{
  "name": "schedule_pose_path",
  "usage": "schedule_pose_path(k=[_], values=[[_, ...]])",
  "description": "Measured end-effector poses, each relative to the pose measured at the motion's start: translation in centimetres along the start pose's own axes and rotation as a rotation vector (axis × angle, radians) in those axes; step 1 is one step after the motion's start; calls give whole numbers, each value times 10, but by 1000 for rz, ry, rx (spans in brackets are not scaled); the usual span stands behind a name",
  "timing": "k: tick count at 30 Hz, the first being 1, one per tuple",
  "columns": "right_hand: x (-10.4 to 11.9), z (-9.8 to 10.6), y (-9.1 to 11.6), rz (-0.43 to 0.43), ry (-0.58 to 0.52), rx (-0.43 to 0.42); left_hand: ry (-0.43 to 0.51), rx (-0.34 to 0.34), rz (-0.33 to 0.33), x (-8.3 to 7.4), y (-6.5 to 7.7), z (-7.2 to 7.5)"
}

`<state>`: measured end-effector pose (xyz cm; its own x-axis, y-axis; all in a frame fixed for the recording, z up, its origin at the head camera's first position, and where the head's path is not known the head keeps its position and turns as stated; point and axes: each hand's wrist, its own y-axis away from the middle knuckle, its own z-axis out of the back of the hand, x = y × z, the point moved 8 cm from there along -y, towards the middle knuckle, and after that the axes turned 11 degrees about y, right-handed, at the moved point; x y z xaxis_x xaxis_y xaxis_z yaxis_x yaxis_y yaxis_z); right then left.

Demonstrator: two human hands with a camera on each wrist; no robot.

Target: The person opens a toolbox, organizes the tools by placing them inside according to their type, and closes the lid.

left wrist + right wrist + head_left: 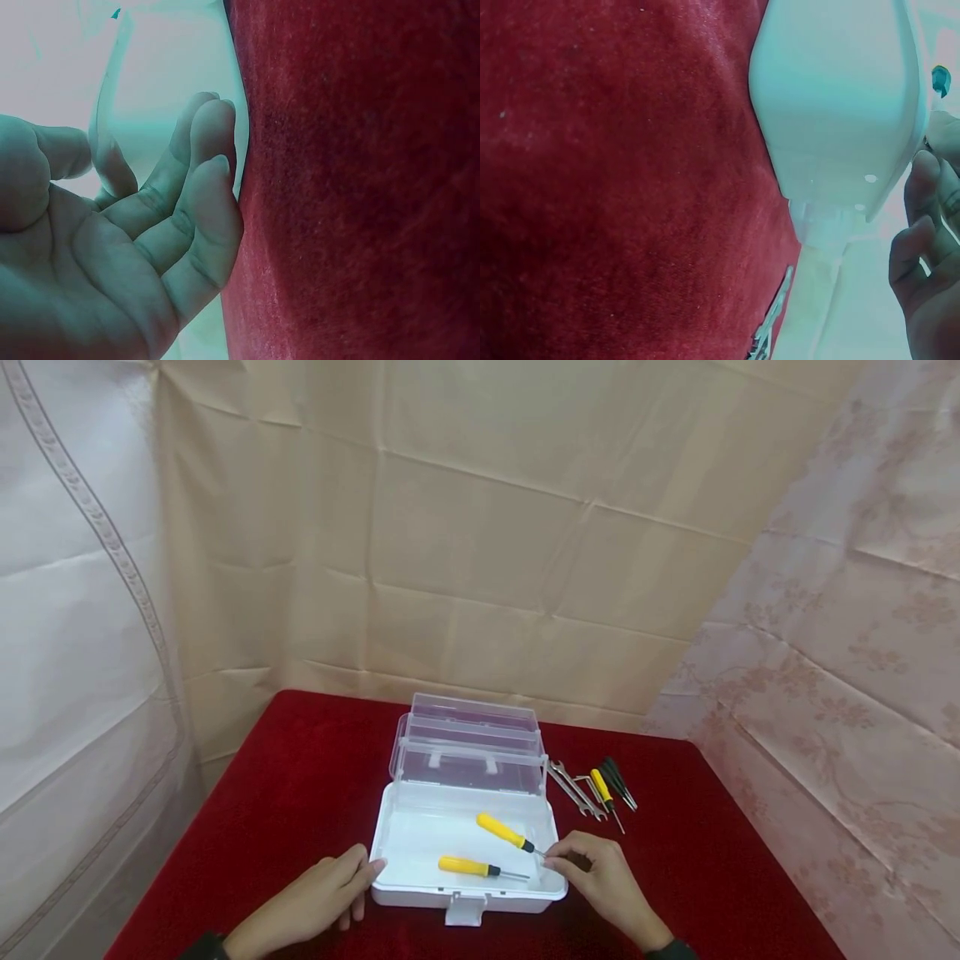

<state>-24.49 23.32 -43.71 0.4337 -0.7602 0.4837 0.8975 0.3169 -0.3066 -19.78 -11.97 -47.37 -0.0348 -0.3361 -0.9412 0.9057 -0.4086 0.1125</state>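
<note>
A yellow-handled screwdriver is being pinched at its metal shaft by the right hand, with thumb and fingertips brought together on it; its tip is being hidden by the fingers. It is being held slantwise at the right side of a white toolbox, with its handle being pointed inward and away from the person. Whether the handle is being rested on the box floor cannot be told.

A second yellow screwdriver is being contained in the box, laid near the front wall with its shaft turned to the right. The box's left front rim is being pinched by the left hand, the thumb being placed on top and the other fingers being kept bent along the outside.

The clear lid is being held raised at the back, and a latch is being shown at the front. Beyond the right side, wrenches, a third yellow screwdriver and dark-handled tools are being supported by the red-covered table.
</note>
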Motion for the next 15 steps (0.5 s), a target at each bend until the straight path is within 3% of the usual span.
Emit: schedule_pose_path(k=[15], values=[[10,-10,-1,77,61,96,3,-1,10,-1,1,1]])
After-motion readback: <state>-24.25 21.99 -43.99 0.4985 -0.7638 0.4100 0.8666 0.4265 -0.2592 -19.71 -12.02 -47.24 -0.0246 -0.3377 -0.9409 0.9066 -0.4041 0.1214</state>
